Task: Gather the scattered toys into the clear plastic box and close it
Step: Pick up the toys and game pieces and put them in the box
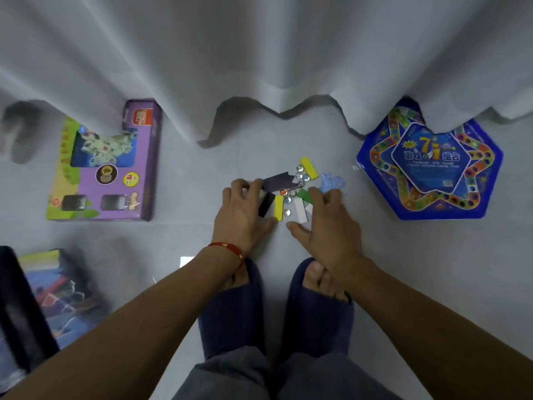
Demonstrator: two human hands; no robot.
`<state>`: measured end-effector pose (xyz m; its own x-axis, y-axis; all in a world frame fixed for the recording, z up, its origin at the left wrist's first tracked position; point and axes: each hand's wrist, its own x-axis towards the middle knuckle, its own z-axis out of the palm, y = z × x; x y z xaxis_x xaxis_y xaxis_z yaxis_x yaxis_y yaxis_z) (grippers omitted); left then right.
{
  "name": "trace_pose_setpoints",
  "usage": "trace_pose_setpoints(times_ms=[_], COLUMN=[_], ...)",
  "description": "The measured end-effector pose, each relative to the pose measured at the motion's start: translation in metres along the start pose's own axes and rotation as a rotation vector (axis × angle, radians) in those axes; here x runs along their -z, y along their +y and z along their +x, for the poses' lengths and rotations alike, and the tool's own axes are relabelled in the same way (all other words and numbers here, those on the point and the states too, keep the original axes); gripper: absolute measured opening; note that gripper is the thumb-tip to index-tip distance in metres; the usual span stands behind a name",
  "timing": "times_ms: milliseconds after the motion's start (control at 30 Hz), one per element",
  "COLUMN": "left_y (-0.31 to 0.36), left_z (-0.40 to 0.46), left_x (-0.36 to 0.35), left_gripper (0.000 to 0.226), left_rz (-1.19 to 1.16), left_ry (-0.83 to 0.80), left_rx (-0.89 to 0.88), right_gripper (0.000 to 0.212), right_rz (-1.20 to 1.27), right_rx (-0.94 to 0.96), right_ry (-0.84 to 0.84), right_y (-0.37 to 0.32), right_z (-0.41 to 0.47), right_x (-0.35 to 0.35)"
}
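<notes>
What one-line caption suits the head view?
Both hands scoop small scattered toys together on the floor.

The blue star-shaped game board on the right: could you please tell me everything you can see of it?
The blue game board lies flat on the pale floor, right of the small pile of toys. Its outline is roughly star-shaped with blunt points, and it looks like glossy printed card or plastic. A track of multicoloured spots runs round a central blue panel bearing a yellow "7" and printed characters. The white curtain hem covers its far edge. Neither hand touches it.
</notes>
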<state>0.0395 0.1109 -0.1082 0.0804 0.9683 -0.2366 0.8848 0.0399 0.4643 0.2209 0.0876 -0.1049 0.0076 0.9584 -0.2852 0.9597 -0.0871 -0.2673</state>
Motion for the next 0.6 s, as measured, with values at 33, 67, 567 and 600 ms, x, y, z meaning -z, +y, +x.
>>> trace_pose_setpoints(times_ms=[33,67,567,600], left_y=[-0.002,-0.005,-0.016,-0.016], left_z=[0.003,0.006,-0.003,-0.005], left_x=[-0.003,-0.007,-0.009,-0.009], left_gripper=[0.065,0.061,0.039,0.04], left_rz=[0.057,0.094,0.044,0.019], left_ry=[0.035,0.064,0.053,0.052], left_rx=[-0.039,-0.064,-0.092,-0.082], right_gripper=[0.069,0.066,0.05,0.049], right_rz=[-0.026,-0.037,-0.038,-0.034], right_rx=[0.002,0.006,0.012,0.011], right_ry=[0.023,0.044,0.074,0.069], right_y=[0.0,0.0,0.003,0.003], right_z=[-0.001,-0.001,0.0,0.0], right_x=[-0.007,-0.011,-0.017,-0.017])
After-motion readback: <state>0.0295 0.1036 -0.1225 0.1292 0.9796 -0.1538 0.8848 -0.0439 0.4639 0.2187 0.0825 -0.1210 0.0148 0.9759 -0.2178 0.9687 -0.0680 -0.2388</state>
